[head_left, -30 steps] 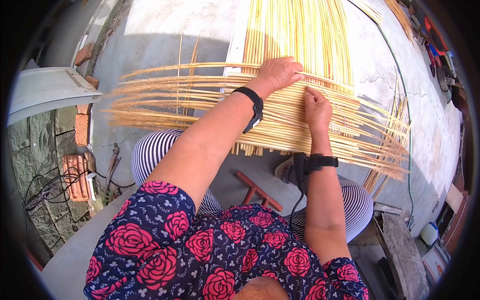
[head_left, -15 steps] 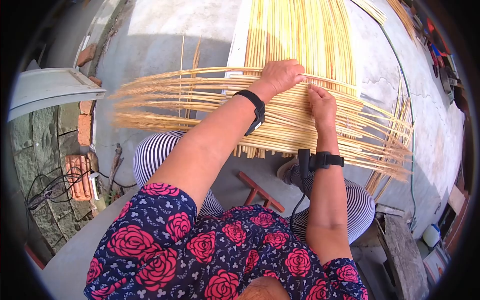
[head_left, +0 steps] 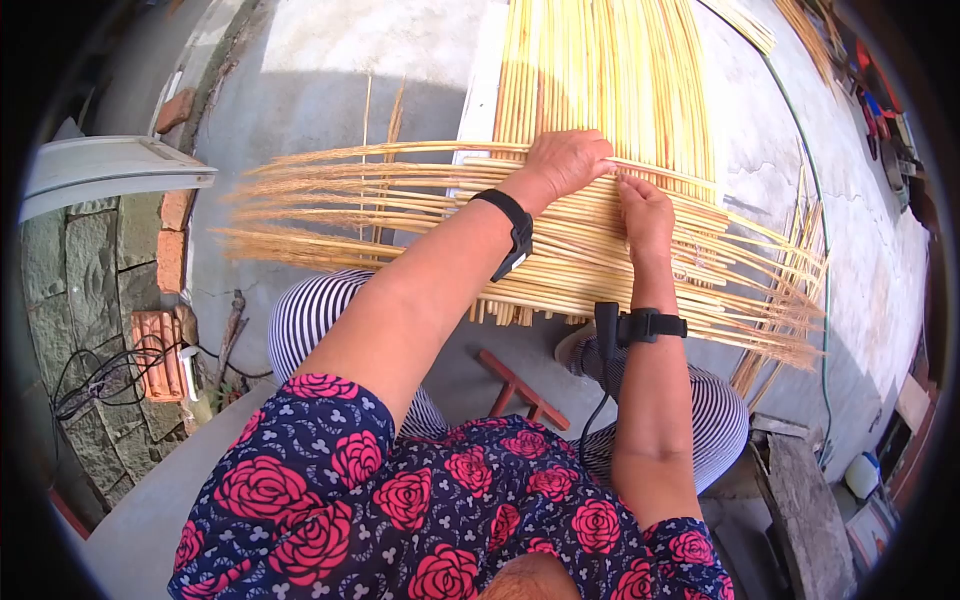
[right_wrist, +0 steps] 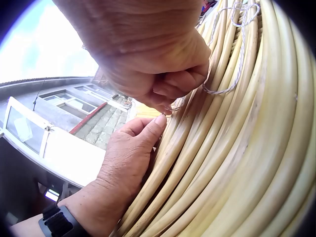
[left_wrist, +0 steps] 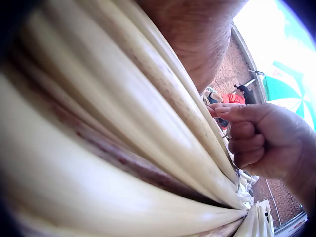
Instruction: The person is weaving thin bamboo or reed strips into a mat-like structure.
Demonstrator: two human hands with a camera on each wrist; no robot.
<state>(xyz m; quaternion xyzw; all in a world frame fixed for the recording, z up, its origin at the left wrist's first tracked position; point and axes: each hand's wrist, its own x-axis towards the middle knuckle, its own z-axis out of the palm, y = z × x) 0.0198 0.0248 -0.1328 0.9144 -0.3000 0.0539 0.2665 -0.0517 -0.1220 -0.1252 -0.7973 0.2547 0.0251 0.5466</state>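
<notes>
A mat of pale reed stalks (head_left: 560, 235) with feathery ends lies crosswise before the person. My left hand (head_left: 568, 162) grips the farthest reed stalk (head_left: 440, 146), thumb toward the right. Close beside it, my right hand (head_left: 648, 215) has its fingers curled and pinches thin white twine at the mat's far edge. The right wrist view shows a loop of the twine (right_wrist: 242, 54) lying over the stalks, and the left thumb (right_wrist: 157, 127) right by the right fingertips. In the left wrist view the right hand (left_wrist: 271, 140) holds its thumb and forefinger together.
Beyond the mat, long stalks (head_left: 610, 80) lie lengthwise on a white board (head_left: 480, 90). A red T-shaped piece (head_left: 520, 390) sits on the floor between the legs. Bricks (head_left: 171, 260) and a black cable (head_left: 100, 385) are at left, a weathered plank (head_left: 810, 510) at lower right.
The head view has shifted slightly, so mat and hands sit a little lower. The left hand keeps its grip at the far stalk; the right fingertips stay close beside it.
</notes>
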